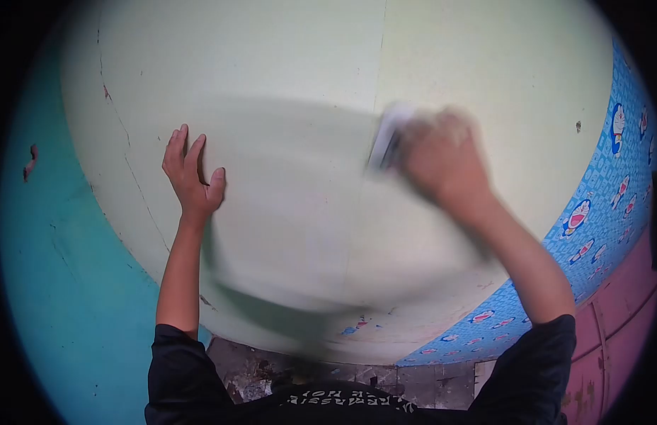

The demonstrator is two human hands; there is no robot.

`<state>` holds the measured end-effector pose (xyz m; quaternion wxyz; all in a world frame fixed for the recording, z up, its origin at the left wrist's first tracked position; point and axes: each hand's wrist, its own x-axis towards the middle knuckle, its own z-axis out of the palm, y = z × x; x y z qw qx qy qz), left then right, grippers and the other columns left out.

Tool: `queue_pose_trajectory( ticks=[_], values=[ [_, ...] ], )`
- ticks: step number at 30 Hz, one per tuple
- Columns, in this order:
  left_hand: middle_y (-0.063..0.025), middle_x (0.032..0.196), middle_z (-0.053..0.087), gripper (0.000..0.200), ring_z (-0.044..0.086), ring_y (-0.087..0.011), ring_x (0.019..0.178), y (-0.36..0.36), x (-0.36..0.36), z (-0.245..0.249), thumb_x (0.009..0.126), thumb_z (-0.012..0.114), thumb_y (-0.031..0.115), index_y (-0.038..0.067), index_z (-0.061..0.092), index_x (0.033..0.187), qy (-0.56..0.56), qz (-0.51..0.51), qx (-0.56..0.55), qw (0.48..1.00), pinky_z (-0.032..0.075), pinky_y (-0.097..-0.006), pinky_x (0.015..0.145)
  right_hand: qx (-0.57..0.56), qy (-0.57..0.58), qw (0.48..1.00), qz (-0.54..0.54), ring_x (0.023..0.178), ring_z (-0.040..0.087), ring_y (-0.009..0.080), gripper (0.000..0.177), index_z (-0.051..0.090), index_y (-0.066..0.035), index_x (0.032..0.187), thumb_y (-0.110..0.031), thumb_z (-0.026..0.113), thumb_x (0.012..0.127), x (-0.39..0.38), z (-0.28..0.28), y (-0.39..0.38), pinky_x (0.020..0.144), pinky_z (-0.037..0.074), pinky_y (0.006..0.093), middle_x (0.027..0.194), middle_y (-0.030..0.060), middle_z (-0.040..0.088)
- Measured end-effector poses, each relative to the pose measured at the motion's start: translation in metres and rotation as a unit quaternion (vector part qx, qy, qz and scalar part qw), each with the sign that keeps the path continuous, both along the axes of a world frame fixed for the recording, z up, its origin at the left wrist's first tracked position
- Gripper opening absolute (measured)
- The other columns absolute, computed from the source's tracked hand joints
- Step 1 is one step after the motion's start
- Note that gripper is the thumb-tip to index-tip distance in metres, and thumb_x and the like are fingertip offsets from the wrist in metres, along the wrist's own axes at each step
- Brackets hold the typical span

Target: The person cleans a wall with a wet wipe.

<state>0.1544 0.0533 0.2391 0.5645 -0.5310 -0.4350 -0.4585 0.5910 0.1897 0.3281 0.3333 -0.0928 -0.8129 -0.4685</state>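
Pale green sheet [293, 212] lies flat against the pale wall [498, 57], filling the middle of the view, its lower edge smeared by motion blur just above the tiled floor [265, 368]. The left hand [194, 177] rests at the sheet's left edge, its grip spread, fingers pointing up and the palm pressed to the surface. The right hand [442, 159] is at the sheet's upper right and heavily blurred; its grip looks curled around a whitish smoothing tool [386, 138] that juts out to the left and touches the sheet. A thin crack [141, 198] runs down the wall left of the left hand. Teal paint [66, 283] covers the wall further left, and blue cartoon wallpaper [597, 227] covers it on the right.
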Motion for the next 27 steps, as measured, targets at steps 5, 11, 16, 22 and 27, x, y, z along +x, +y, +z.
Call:
queue_pose_trajectory(
  ticks=[5,11,16,22,27],
  values=[
    [-0.0203,0.162,0.045,0.061,0.039,-0.041,0.149,0.002,-0.001,-0.003,0.09,0.064,0.038,0.005,0.06,0.142,0.0,0.0,0.001,1.0,0.026,-0.0531,0.12,0.067,-0.131,0.982,0.114,0.137,0.056,0.021,0.011,0.069,-0.021,0.097,-0.022,0.069,0.086,0.007,-0.016,-0.001,0.118,0.036,0.0665,0.135,-0.0003,0.068],
    [-0.0202,0.162,0.045,0.061,0.039,-0.041,0.149,0.0,0.0,-0.003,0.09,0.064,0.036,0.004,0.06,0.142,0.003,0.012,-0.003,1.0,0.027,-0.0525,0.12,0.042,0.201,0.974,0.098,0.13,0.059,0.0243,0.022,0.07,-0.017,0.101,-0.004,0.067,0.083,0.02,0.068,-0.001,0.108,0.04,0.0564,0.134,0.0018,0.068],
    [-0.0203,0.161,0.045,0.06,0.04,-0.0408,0.148,0.0,0.002,-0.003,0.09,0.064,0.034,0.004,0.061,0.141,-0.002,-0.003,0.001,1.0,0.027,-0.0519,0.12,0.046,-0.15,0.982,0.105,0.135,0.055,0.0188,0.011,0.071,-0.021,0.1,-0.021,0.064,0.091,-0.009,-0.028,-0.013,0.118,0.036,0.0619,0.135,-0.0014,0.068],
    [-0.0221,0.161,0.041,0.056,0.036,-0.0406,0.15,-0.004,0.005,-0.001,0.093,0.06,0.028,0.001,0.058,0.142,-0.001,0.005,-0.017,1.0,0.03,-0.0522,0.122,0.069,0.151,0.982,0.085,0.128,0.062,0.0245,0.025,0.069,-0.022,0.1,-0.005,0.07,0.081,0.009,0.071,0.002,0.11,0.041,0.0565,0.129,-0.0008,0.071],
    [-0.0209,0.161,0.046,0.059,0.04,-0.0406,0.148,0.001,0.001,-0.001,0.091,0.063,0.035,0.003,0.061,0.14,0.001,-0.001,0.003,1.0,0.027,-0.0514,0.12,0.083,-0.022,0.993,0.087,0.123,0.062,0.0234,0.01,0.068,-0.017,0.097,-0.02,0.066,0.088,-0.011,0.004,0.005,0.114,0.042,0.057,0.126,0.0013,0.069]
  ],
)
